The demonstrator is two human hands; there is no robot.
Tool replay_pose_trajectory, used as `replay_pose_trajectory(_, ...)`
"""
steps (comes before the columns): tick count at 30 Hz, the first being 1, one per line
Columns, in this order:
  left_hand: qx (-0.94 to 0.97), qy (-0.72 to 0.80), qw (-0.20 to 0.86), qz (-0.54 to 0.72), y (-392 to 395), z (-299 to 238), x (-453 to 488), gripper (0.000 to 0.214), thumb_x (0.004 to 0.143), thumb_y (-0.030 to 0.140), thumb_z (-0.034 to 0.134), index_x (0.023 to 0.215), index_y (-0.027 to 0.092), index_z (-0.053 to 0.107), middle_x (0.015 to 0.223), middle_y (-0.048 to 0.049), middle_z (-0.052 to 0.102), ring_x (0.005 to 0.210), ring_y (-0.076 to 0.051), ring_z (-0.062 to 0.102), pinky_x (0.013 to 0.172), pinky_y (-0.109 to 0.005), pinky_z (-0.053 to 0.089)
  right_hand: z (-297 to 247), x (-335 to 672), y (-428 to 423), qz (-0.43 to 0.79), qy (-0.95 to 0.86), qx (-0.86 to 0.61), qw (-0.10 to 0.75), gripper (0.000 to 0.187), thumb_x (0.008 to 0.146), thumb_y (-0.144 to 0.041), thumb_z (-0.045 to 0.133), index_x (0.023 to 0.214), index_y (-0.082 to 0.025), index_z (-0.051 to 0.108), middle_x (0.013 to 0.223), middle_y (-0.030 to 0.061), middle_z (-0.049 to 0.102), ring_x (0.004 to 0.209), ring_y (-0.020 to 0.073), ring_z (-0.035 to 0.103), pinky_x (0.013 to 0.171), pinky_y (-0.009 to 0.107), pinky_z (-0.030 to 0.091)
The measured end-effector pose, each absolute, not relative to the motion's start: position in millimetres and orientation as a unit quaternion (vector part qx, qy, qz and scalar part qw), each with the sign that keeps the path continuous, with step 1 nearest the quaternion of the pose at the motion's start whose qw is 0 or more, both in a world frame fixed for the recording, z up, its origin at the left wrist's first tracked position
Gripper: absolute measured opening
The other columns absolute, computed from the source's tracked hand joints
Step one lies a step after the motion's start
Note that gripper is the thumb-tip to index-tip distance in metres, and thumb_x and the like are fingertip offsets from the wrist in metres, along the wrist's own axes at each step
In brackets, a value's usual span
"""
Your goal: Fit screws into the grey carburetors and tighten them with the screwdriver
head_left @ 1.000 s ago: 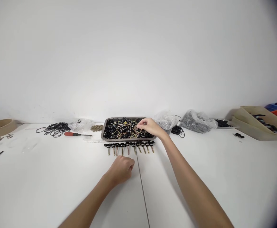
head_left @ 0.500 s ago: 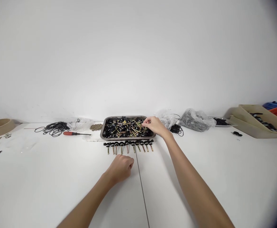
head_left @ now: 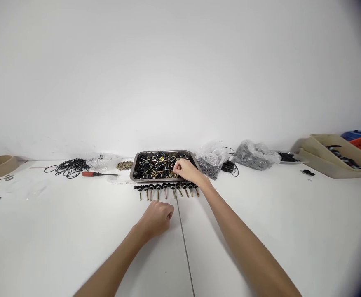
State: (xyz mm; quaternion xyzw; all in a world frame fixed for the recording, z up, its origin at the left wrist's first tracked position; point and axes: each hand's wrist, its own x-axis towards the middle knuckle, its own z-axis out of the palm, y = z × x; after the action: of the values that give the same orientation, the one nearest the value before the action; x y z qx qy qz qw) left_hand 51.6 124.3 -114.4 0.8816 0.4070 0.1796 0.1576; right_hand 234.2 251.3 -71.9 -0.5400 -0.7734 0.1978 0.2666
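Note:
A metal tray (head_left: 132, 174) is heaped with black parts that carry brassy bolts (head_left: 155, 167). Over the right half of that heap is my right hand (head_left: 185, 170), its fingers pinched together; whatever they grip is too small to make out. In front of the tray stretches a row of similar black-headed bolts (head_left: 158, 192), shafts pointing towards me. My left hand (head_left: 158, 215) rests on the white table just below this row, curled into a fist, and its fingertips are hidden from view.
Left of the tray lie small brass pieces (head_left: 125, 165), a red-handled screwdriver (head_left: 90, 174) and black cords (head_left: 72, 167). To its right are plastic bags of small parts (head_left: 211, 163), (head_left: 254, 156). Beige bins (head_left: 319, 159) stand at the far right, and a beige round container (head_left: 1, 167) at far left.
My right hand has moved left and slightly nearer across the tray, uncovering the bag of small parts beside it. My left hand stays where it was.

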Motion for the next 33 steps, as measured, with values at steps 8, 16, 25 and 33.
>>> replay_pose_trajectory(8,0.883,0.407,0.152,0.180,124.3,-112.7,51.7,0.021,0.046,-0.004,0.033,0.052,0.015,0.026,0.047,0.0027,0.030,0.046,-0.009,0.016,0.051,-0.024,0.015,-85.5,224.8,249.8,0.217,-0.774,-0.527,0.274,0.011,0.080,-0.024,0.056,0.078,-0.015,0.062,0.080,0.0026,0.062,0.069,0.0112,0.053,0.064,0.022,0.036)
replay_pose_trajectory(16,0.883,0.408,0.151,0.178,124.3,-113.3,52.3,0.022,0.046,-0.004,0.033,0.052,0.015,0.026,0.047,0.0030,0.029,0.046,-0.009,0.016,0.051,-0.024,0.016,-90.7,220.9,250.0,0.204,-0.775,-0.528,0.281,0.010,0.083,-0.026,0.054,0.079,-0.016,0.057,0.083,0.0030,0.062,0.074,0.0128,0.053,0.065,0.023,0.035)
replay_pose_trajectory(25,0.884,0.409,0.147,0.172,125.0,-113.9,52.4,0.021,0.046,-0.004,0.034,0.052,0.015,0.027,0.047,0.0030,0.031,0.046,-0.009,0.016,0.051,-0.024,0.016,-96.8,214.5,254.4,0.208,-0.790,-0.513,0.263,0.009,0.080,-0.023,0.054,0.077,-0.017,0.059,0.084,0.0025,0.061,0.078,0.0140,0.051,0.067,0.023,0.034)
replay_pose_trajectory(33,0.885,0.406,0.149,0.172,124.3,-112.5,52.4,0.022,0.047,-0.005,0.034,0.052,0.015,0.026,0.047,0.0030,0.030,0.047,-0.009,0.015,0.051,-0.025,0.016,-97.0,217.5,255.5,0.211,-0.795,-0.506,0.259,0.013,0.079,-0.028,0.056,0.077,-0.018,0.064,0.085,0.0042,0.060,0.091,0.0182,0.050,0.074,0.025,0.035)
